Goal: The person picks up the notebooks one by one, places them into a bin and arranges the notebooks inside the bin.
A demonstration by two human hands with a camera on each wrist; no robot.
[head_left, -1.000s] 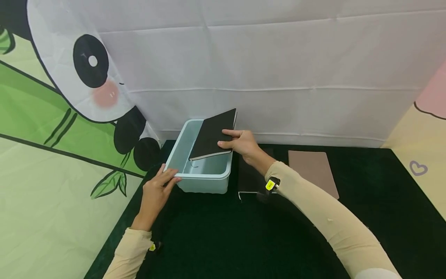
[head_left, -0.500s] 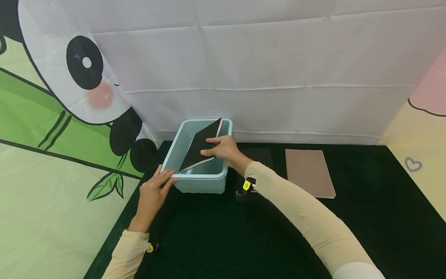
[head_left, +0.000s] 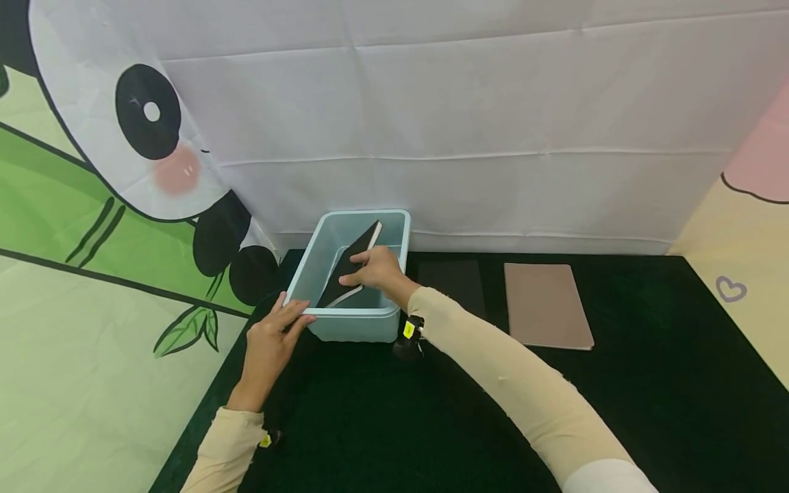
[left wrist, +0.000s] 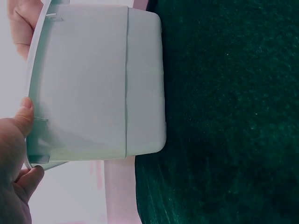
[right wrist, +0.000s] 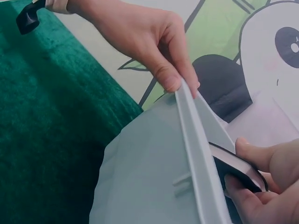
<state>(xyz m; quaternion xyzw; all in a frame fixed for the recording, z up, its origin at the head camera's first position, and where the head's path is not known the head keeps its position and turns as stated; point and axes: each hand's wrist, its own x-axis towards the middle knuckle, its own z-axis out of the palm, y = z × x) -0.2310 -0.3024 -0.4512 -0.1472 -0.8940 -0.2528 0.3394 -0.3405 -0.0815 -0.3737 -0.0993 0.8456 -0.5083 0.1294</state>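
A pale blue plastic bin [head_left: 353, 330] stands at the back left of the table. My left hand [head_left: 269, 349] grips its front left corner; the left wrist view shows the thumb [left wrist: 24, 114] on the outer side of the rim. Inside the bin, my right hand [head_left: 380, 268] pinches a black notebook [head_left: 345, 266] by its right side. The notebook is tilted, its pale page edge showing, and its lower part sits below the rim. In the right wrist view, thumb and fingers lie on opposite sides of the notebook [right wrist: 240, 169].
Right of the bin lies another black notebook [head_left: 455, 284], partly hidden by the right forearm. A pinkish-beige notebook [head_left: 547, 305] lies farther right. Dark green cloth [head_left: 351, 424] covers the table. Behind the bin hangs a white printed curtain [head_left: 481, 123].
My right hand has moved left and down, lowering the black notebook from above the bin into it and tilting it more steeply. The left hand keeps its grip on the rim.
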